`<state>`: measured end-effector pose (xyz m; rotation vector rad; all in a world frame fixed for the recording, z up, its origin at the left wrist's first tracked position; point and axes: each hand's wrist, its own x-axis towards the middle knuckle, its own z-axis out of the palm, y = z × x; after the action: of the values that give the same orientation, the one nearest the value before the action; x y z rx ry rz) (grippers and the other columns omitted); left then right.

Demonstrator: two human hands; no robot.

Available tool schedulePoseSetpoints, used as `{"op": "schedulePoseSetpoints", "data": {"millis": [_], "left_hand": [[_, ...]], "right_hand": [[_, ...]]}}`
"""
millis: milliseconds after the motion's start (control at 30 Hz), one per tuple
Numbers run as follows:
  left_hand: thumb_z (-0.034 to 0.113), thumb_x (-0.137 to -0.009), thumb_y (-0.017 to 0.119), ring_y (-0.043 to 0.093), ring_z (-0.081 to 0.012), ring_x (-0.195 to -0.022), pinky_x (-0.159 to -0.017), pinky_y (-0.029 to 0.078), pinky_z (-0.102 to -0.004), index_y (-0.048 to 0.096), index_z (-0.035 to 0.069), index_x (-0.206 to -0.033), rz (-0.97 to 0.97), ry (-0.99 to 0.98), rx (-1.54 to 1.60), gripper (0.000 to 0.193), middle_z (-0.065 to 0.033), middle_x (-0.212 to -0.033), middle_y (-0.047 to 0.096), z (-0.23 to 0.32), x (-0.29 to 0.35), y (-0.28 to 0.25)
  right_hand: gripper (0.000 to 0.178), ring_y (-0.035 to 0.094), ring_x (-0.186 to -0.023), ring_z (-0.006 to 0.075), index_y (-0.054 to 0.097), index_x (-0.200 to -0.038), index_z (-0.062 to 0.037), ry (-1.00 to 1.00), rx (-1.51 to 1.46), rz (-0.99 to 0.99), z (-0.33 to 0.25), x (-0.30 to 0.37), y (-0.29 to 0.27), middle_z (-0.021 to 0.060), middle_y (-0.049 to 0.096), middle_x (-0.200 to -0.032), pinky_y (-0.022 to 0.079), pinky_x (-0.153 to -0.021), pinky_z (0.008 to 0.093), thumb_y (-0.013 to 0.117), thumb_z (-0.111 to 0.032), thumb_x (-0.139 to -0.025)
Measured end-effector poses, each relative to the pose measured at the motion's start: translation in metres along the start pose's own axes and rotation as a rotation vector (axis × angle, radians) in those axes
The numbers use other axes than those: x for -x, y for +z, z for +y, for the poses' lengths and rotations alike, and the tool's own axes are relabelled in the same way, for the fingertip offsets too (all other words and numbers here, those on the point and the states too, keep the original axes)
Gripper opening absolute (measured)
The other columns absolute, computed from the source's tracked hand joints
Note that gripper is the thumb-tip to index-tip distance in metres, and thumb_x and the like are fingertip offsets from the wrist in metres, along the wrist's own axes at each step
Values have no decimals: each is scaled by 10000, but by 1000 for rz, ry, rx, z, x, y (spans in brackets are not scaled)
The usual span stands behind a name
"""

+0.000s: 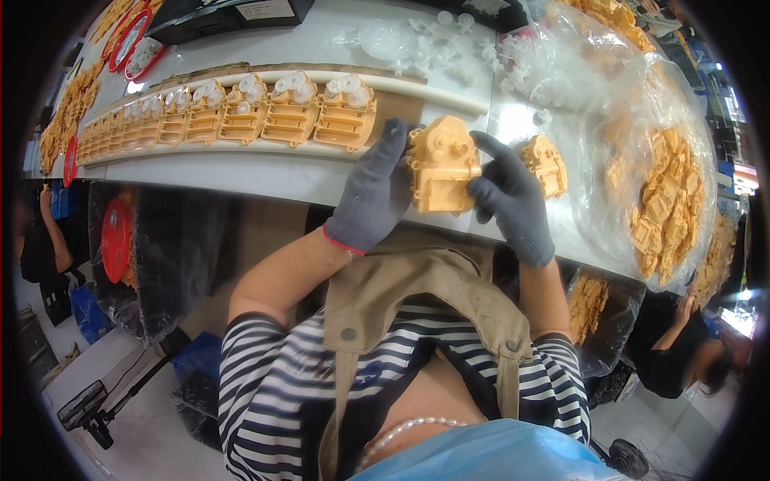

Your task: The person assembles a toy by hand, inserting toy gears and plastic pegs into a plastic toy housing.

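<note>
In front of me, over the table's near edge, I hold a yellow-orange plastic housing with a rounded top and a box-like lower part. My left hand, in a dark grey glove, grips its left side. My right hand, gloved alike, has its index finger at the upper right edge and its other fingers curled against the lower right side. A similar single housing lies on the table just right of my right hand. To the left runs a long row of such housings, several with white round gears on top.
White plastic gears lie scattered at the back of the white table. On the right sits a clear plastic bag full of yellow housings. A black bin stands at the back left. Other people work at both sides.
</note>
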<state>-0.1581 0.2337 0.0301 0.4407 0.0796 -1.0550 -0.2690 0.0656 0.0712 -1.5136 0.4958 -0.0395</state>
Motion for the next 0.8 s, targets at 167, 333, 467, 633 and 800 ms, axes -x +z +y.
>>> {"op": "schedulePoseSetpoints", "data": {"millis": [167,333,467,633,800], "left_hand": [[195,-954,620,567,-167,-1075,-943,475,-312,471,-25,-1288,109,112,-306,427,-93,-1166,568,-10,-1,15],[118,-929,641,552,-146,-1081,-928,480,-287,480,-27,-1283,96,216,-500,415,-94,-1180,549,-14,-5,20],[10,-860,686,567,-143,-1046,-934,471,-270,508,-4,-1275,60,430,-943,453,-68,-1162,548,-25,-6,19],[-7,-790,741,599,-189,-1019,-885,503,-287,543,28,-1261,-130,664,-1140,511,-99,-1165,557,-37,-8,23],[9,-748,775,622,-240,-991,-816,534,-318,568,42,-1252,-176,799,-1276,546,-138,-1167,563,-40,-5,29]], "right_hand": [[576,526,-564,57,457,-1391,-37,54,134,19,-2,-2,-3,32,595,-797,454,-500,195,666,-69,-855],[486,575,-702,85,495,-1349,-33,38,192,25,3,-2,-6,56,610,-869,504,-606,225,637,-95,-889],[283,566,-1006,169,553,-1200,3,-397,-133,211,30,-23,-20,104,583,-1086,503,-877,309,486,-174,-989],[324,490,-736,121,556,-860,11,-646,166,377,9,-26,11,63,537,-775,407,-653,242,504,-288,-974],[501,444,-676,124,515,-821,-26,-627,173,393,4,-23,12,46,513,-753,371,-633,268,357,-455,-1025]]}}
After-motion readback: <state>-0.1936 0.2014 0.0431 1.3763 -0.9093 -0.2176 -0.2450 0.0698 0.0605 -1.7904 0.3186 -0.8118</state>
